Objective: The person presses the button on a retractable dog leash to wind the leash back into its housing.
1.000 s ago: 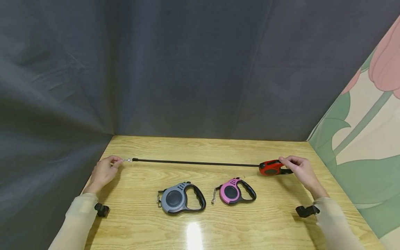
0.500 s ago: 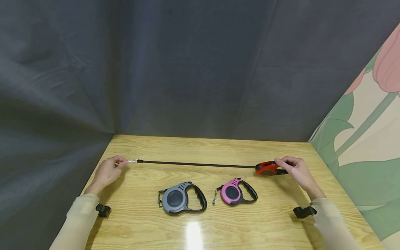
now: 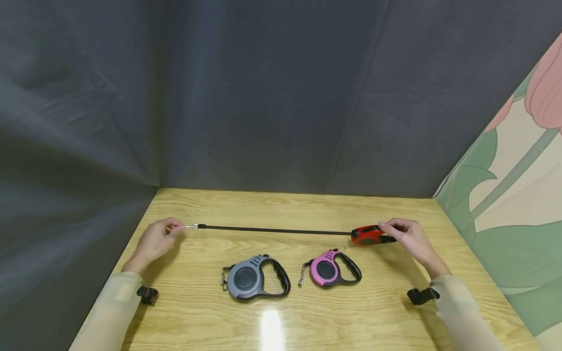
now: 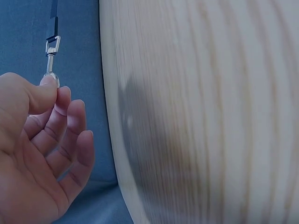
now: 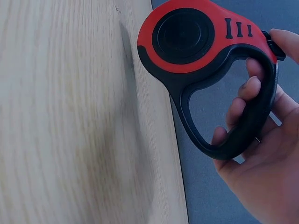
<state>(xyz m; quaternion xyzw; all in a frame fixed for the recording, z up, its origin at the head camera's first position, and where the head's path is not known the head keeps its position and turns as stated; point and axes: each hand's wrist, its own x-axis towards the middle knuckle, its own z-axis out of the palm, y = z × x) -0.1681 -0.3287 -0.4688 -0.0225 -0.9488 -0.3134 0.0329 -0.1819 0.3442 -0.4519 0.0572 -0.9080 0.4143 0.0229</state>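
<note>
My right hand grips the black handle of a red retractable dog leash, fingers through its loop. In the right wrist view the thumb lies at the black button on top. From the casing a black strap runs taut to the left above the table. At its far end my left hand pinches the metal snap hook between thumb and index finger, the other fingers loosely bent. A grey leash and a smaller pink leash lie on the table between the hands, nearer me.
The wooden table meets a dark curtain at the back and left. A wall panel with a flower pattern borders the right side.
Both hands have come closer together, the left moving right and the right moving left. The strap showing between them has become shorter. The grey and pink leashes stay put.
</note>
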